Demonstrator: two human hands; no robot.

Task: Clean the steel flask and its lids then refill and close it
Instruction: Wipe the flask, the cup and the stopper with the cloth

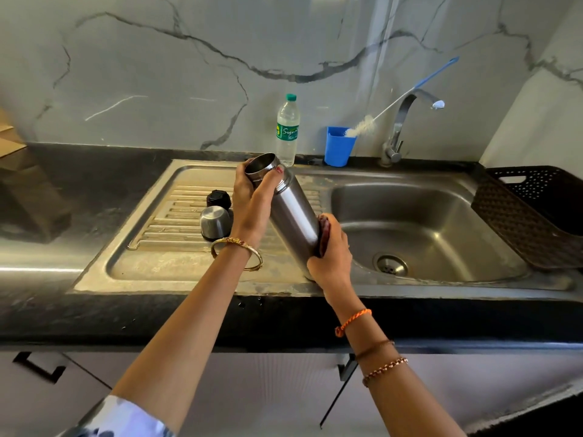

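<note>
- On the ribbed drainboard point(164, 216) at the left, the steel cup lid point(215, 226) stands mouth down, with the black stopper point(218, 199) just behind it; both are apart from the flask.
- Right of these lids, my left hand point(252, 203) grips the neck of the steel flask point(291, 212), fingers and thumb curled round it just below the open mouth.
- The flask is held tilted above the junction of drainboard and basin, mouth up and toward the wall, base toward me.
- At the lower end, my right hand point(332, 253) holds a dark red scrub pad point(325, 233) pressed against the flask body, fingers curled round pad and flask.
- Behind the flask, against the wall, stands a plastic water bottle point(287, 130) with a green cap.
- Further right, a blue cup point(339, 148) holds a bottle brush point(388, 105), which leans toward the tap point(400, 127).
- Below the tap lies the sink basin point(441, 216).
- At the far right, a dark perforated basket point(530, 212) overhangs the basin edge.
</note>
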